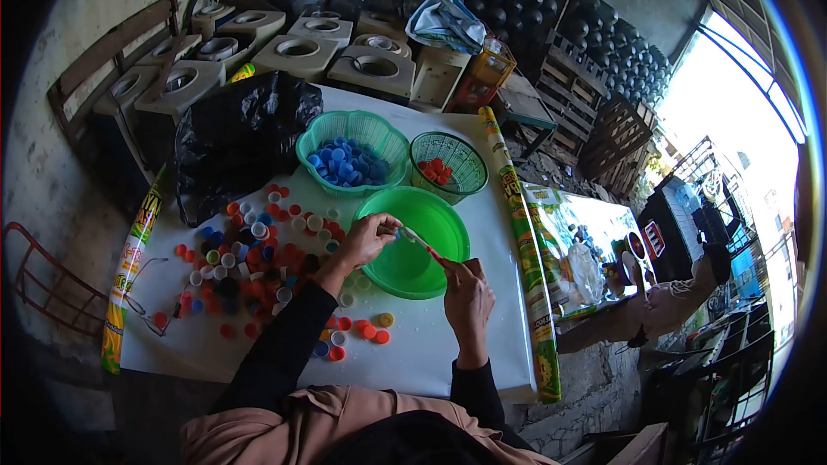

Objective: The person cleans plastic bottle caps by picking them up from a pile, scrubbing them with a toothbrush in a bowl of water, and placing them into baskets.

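Observation:
My left hand (365, 241) is closed in a pinch over the left rim of a bright green basin (426, 271). A small pale bottle cap (397, 231), mostly hidden by the fingertips, appears to be in it. On the basin's right side, my right hand (468, 293) grips the red end of a slim red-and-white tool, which looks like a toothbrush (419, 242). Its far end meets the cap at my left fingers. Loose bottle caps (250, 271) in red, white, blue and black spread across the white table (396, 370), left of and below my left forearm.
Behind the basin stand a green basket (320, 174) of blue caps and a darker basket (465, 155) with red caps. A black plastic bag (241, 138) slumps at the back left. Eyeglasses (138, 306) lie at the left edge. Another person's arm (672, 301) shows at right.

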Available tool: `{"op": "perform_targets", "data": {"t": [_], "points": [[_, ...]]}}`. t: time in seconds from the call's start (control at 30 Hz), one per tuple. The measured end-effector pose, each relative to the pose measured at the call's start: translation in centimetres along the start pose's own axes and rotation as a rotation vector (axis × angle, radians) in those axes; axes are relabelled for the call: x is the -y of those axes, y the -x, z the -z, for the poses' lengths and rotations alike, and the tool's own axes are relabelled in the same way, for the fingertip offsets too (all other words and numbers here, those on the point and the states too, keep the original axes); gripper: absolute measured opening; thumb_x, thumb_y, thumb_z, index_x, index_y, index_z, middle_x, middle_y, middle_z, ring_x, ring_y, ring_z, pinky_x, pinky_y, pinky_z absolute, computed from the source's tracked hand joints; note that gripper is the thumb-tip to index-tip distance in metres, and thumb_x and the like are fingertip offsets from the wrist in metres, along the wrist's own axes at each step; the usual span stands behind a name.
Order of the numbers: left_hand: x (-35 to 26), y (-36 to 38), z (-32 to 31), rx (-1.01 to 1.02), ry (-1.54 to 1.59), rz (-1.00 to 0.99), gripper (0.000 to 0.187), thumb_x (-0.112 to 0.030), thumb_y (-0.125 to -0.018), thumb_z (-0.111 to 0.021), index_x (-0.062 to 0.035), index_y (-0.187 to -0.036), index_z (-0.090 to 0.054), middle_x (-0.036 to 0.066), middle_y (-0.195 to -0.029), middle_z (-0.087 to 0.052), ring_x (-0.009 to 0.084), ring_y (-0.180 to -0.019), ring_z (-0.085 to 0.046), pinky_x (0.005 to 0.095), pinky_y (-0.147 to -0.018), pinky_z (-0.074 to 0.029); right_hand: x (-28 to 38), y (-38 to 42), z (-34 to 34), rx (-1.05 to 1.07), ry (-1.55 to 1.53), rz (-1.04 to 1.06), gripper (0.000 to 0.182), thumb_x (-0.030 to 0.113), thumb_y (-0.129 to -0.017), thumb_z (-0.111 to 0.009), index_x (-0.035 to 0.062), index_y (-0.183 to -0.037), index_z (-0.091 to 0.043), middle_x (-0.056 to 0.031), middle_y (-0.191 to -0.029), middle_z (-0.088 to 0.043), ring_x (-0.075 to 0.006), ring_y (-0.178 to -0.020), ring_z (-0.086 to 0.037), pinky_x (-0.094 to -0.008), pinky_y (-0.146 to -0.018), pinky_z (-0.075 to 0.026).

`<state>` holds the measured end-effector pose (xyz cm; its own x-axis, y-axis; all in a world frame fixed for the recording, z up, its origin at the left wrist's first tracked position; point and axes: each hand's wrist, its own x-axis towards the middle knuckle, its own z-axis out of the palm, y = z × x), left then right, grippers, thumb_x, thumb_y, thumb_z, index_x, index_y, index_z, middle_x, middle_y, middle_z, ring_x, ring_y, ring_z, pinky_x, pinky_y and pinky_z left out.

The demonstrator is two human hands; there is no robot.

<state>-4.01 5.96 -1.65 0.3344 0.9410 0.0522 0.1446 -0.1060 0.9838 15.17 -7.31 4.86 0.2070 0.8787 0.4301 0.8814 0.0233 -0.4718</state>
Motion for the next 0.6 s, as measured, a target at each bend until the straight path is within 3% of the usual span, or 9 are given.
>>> {"op": "perform_targets", "data": {"t": [0.2,0.3,0.4,0.5,0.6], "points": [[0.5,0.1,-0.2,-0.051,0.133,-0.093,0.018,0.004,-0.089,-0.067,0.0001,-0.107,-0.065,0.005,-0.099,-0.068,0.0143,-0.092,-0.068,0.0298,-0.083,-0.055,-0.3,0.0,0.4,0.022,0.01,-0.076,0.014,0.019,-0.094,-0.068,0.0182,-0.104,-0.078,-0.0057,-0.091,-0.066,-0.0257,-0.077,-0.069,-0.0379,-0.066,-0.051],[-0.5,0.6,0.0,-0.057,-0.119,-0.11,0.02,0.005,-0.089,-0.066,0.0004,-0.108,-0.064,0.006,-0.1,-0.068,0.0139,-0.093,-0.067,0.0286,-0.086,-0.054,-1.2,0.5,0.1,0.003,0.013,-0.113,0.014,0.019,-0.094,-0.068,0.0173,-0.104,-0.078,-0.006,-0.091,-0.066,-0.0254,-0.076,-0.068,-0.0377,-0.067,-0.051],[-0.6,0.4,0.0,0.036,0.106,-0.021,0.019,0.004,-0.09,-0.067,-0.0007,-0.109,-0.064,0.007,-0.104,-0.067,0.0149,-0.098,-0.067,0.0284,-0.089,-0.054,-1.7,1.1,-0.1,-0.004,-0.007,-0.114,0.014,0.019,-0.094,-0.068,0.017,-0.105,-0.078,-0.0065,-0.091,-0.066,-0.0251,-0.076,-0.068,-0.0372,-0.066,-0.051],[0.3,0.0,0.6,0.105,0.688,0.144,0.018,0.004,-0.092,-0.066,-0.001,-0.11,-0.064,0.007,-0.109,-0.066,0.0171,-0.103,-0.067,0.0287,-0.092,-0.054,-2.1,1.8,-0.4,-0.004,-0.025,-0.112,0.015,0.018,-0.094,-0.069,0.0171,-0.106,-0.078,-0.0066,-0.09,-0.065,-0.0244,-0.076,-0.068,-0.0367,-0.065,-0.051],[0.8,0.0,0.4,0.092,0.933,0.212,0.017,0.004,-0.094,-0.064,-0.001,-0.11,-0.064,0.008,-0.111,-0.066,0.0187,-0.106,-0.066,0.0297,-0.094,-0.055,-2.7,2.3,-0.7,-0.006,-0.012,-0.111,0.016,0.018,-0.094,-0.069,0.0177,-0.107,-0.078,-0.0064,-0.089,-0.065,-0.0238,-0.076,-0.067,-0.0365,-0.065,-0.051]]}}
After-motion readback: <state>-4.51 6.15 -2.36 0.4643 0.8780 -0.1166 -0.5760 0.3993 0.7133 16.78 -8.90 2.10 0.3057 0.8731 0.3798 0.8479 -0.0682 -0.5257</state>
